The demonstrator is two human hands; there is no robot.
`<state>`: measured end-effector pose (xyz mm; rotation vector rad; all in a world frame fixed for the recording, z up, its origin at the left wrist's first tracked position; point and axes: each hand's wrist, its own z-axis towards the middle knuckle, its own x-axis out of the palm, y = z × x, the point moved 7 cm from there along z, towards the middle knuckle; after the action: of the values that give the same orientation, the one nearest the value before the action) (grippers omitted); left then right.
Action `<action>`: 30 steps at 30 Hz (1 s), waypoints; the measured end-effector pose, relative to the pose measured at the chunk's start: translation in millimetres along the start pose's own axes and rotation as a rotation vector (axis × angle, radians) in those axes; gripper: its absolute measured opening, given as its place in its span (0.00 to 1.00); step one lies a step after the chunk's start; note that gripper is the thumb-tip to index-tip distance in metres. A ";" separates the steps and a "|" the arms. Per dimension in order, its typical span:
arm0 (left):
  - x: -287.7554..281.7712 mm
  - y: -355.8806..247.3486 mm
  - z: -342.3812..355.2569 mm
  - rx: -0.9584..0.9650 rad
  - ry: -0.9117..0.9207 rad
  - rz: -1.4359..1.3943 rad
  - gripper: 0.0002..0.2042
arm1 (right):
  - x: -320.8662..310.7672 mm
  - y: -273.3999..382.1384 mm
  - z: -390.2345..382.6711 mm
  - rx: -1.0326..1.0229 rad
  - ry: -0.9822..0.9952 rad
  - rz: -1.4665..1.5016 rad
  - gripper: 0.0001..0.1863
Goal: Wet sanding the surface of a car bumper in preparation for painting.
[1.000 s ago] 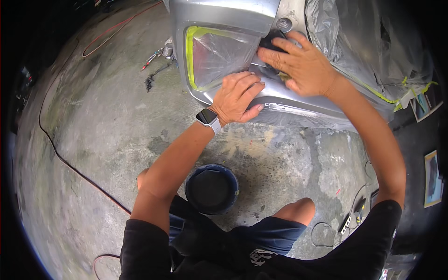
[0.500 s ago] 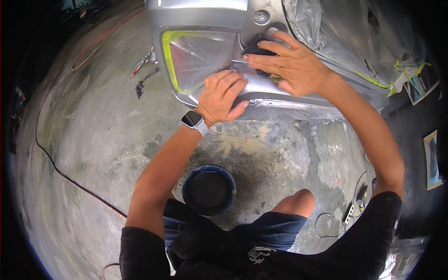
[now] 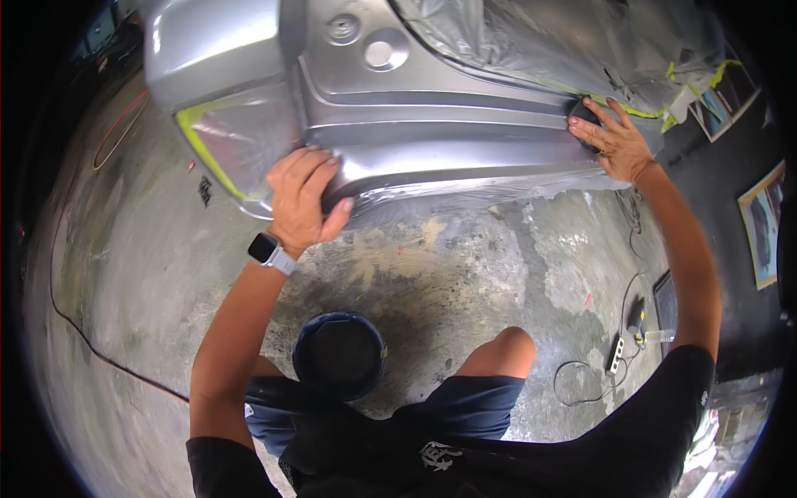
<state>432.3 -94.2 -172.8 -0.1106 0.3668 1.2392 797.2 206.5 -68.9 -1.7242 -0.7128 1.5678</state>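
Observation:
A silver car body panel (image 3: 432, 148) stretches across the top of the view. My right hand (image 3: 621, 146) is at its far right end, with fingers spread over a dark block-like pad (image 3: 584, 124) and pressing it against the panel. The hand partly hides the pad, and its exact kind is not clear. On the left, my left hand (image 3: 300, 199) rests on the panel's lower corner, fingers bent over the surface and thumb held apart. I see nothing held in it. Beside that hand is an opening covered in clear film (image 3: 249, 137) and edged with yellow-green masking tape (image 3: 202, 149).
Plastic sheeting (image 3: 548, 41) covers the vehicle above the panel. A dark blue bucket (image 3: 300, 365) stands on the concrete floor by my knees. To the right lie a power strip (image 3: 615, 355) and cords. A hose (image 3: 124, 365) runs along the left, and framed pictures (image 3: 762, 220) stand at right.
My right hand has slid the dark pad far along the panel to the right, uncovering the round recesses. The view has shifted, while my left hand stays at the panel's corner.

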 end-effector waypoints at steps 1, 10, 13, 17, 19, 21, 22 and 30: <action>1.2 0.7 0.3 -0.011 0.005 0.013 0.24 | 13.8 -8.1 -16.1 0.105 0.057 -0.015 0.47; 0.5 1.9 -0.6 -0.001 -0.024 -0.009 0.24 | 52.2 28.5 -48.0 0.767 -0.430 0.773 0.30; -1.5 2.9 -2.4 -0.020 -0.003 -0.014 0.25 | -21.6 88.1 24.3 0.611 -0.629 0.978 0.31; -3.5 2.9 -2.2 -0.037 -0.015 -0.064 0.23 | -130.3 158.2 141.5 0.310 -0.476 0.865 0.34; -6.2 4.1 -5.8 -0.069 -0.045 -0.094 0.23 | -162.1 170.9 184.1 0.264 -0.431 0.898 0.34; -6.5 5.8 -14.9 -0.119 -0.021 -0.167 0.23 | -186.7 180.2 211.5 0.142 -0.450 0.960 0.34; -12.8 3.5 -22.5 -0.111 -0.068 -0.170 0.23 | -192.8 181.0 220.6 0.131 -0.441 0.953 0.34; -23.7 -9.4 -75.6 -0.315 0.025 -0.219 0.27 | -208.3 185.5 247.0 0.144 -0.390 0.955 0.32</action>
<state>418.5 -139.8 -236.8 -0.4256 0.1732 1.0715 517.7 -38.3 -95.9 -1.7550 0.1315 2.5578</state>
